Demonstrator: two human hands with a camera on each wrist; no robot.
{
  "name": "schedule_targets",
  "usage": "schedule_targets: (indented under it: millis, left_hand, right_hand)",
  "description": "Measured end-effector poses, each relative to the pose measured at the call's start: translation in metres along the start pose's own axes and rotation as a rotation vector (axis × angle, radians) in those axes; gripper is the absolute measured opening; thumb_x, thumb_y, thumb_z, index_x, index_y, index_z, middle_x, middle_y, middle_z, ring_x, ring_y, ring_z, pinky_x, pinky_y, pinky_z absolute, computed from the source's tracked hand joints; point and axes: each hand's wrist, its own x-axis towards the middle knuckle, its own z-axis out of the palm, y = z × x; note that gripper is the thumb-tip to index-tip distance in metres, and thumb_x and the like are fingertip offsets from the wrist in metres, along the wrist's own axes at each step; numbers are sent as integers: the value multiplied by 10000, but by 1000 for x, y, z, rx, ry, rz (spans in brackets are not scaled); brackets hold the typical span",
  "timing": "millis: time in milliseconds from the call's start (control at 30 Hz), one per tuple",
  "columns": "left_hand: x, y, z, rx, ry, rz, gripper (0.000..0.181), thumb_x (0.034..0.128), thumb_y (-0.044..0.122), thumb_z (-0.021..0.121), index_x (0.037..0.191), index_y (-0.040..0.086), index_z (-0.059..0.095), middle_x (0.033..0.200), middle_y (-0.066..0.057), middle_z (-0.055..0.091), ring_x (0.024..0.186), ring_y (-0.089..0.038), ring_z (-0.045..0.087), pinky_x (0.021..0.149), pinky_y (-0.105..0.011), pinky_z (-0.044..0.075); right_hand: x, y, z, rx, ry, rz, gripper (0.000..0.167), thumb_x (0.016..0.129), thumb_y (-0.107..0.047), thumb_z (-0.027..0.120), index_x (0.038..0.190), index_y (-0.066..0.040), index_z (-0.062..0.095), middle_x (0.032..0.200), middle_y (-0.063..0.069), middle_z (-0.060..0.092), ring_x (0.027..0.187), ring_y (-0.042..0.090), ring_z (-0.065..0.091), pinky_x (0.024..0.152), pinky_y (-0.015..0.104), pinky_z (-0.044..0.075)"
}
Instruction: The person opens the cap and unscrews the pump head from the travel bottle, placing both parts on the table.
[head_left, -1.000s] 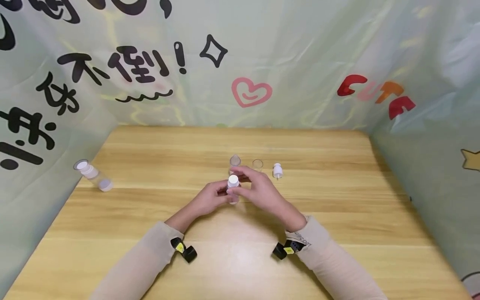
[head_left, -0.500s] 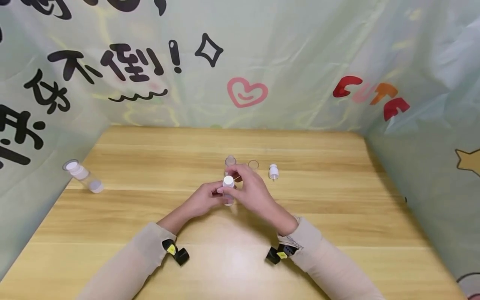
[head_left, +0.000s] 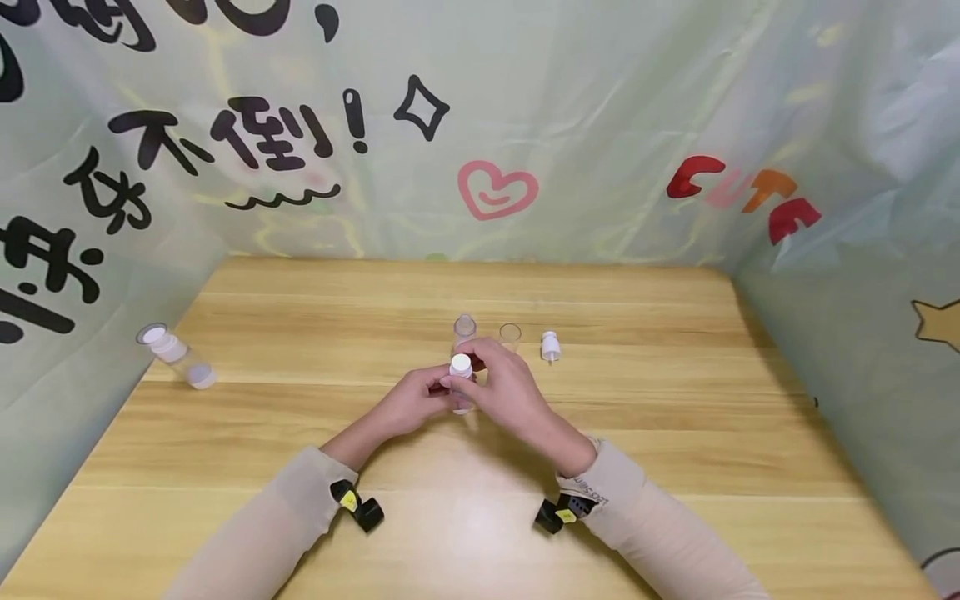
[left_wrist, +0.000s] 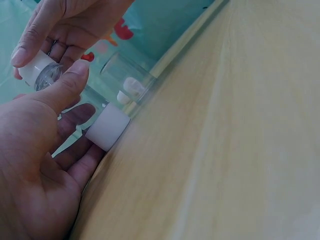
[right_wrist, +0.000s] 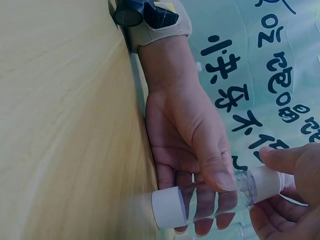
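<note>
A clear bottle with a white base [left_wrist: 107, 127] stands upright on the table between my hands. Around its clear body curl the fingers and thumb of my left hand [head_left: 411, 404]; in the right wrist view that same hand [right_wrist: 187, 120] shows the bottle through its grip. My right hand [head_left: 510, 387] pinches the white top piece [right_wrist: 267, 182] between thumb and fingers, at the bottle's neck. Clear ridges of the neck show just below this piece. Behind the hands are another clear bottle or cover [head_left: 465, 325], a clear cup [head_left: 511, 333] and a white pump head [head_left: 551, 346].
A clear bottle with white top and base [head_left: 176, 357] stands near the left edge of the wooden table [head_left: 637, 433]. A printed cloth [head_left: 600, 125] hangs behind and along both sides. Wrist cameras [head_left: 358, 507] sit on both sleeves.
The head view shifts slightly. Both hands stay at the bottle, and the right fingers shift a little around the white top piece. The other things keep their places on the table.
</note>
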Motion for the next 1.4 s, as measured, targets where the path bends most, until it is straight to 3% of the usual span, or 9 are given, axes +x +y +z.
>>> schedule_targets:
  millis: [200, 467, 700, 1033, 1400]
  left_hand:
    - [-6, -5, 2, -10, 0, -17, 388, 896, 170, 731, 1267, 99, 640, 1264, -77, 643, 1129, -225, 618, 927, -317, 525]
    - [-2, 4, -1, -25, -36, -2, 298, 909, 226, 722, 1188, 134, 675, 1174, -24, 685, 1032, -153, 649, 877, -293, 544]
    - [0, -1, -2, -1, -27, -9, 333, 897, 272, 734, 1200, 147, 677, 1167, -1, 689, 1048, -141, 648, 892, -298, 538]
    - [1, 1, -3, 19, -18, -13, 394, 890, 294, 741, 1242, 137, 660, 1198, -18, 678, 1085, -162, 635, 918, -317, 529]
    - [0, 2, -2, 21, -19, -24, 412, 885, 263, 743, 1257, 116, 649, 1220, -48, 666, 1098, -188, 629, 934, -338, 522]
  right_hand:
    - [-1, 4, 1, 26, -52, -16, 280, 824, -162, 805, 1057, -65, 683, 1058, 30, 675, 936, 174, 659, 817, 386, 569]
    - [5, 9, -11, 113, -152, -15, 272, 858, -146, 773, 1097, -43, 692, 992, -27, 684, 921, 125, 646, 846, 317, 561]
    - [9, 15, -16, 200, -215, -17, 257, 878, -147, 754, 1109, -73, 669, 1012, -20, 672, 976, 142, 655, 900, 370, 547]
    - [12, 18, -24, 169, -263, 10, 345, 865, -180, 765, 1173, -43, 689, 1051, -5, 710, 971, 111, 663, 873, 252, 540]
    - [12, 18, -28, 204, -304, -4, 336, 895, -106, 720, 1217, -28, 665, 1107, 62, 704, 1001, 162, 671, 871, 307, 553]
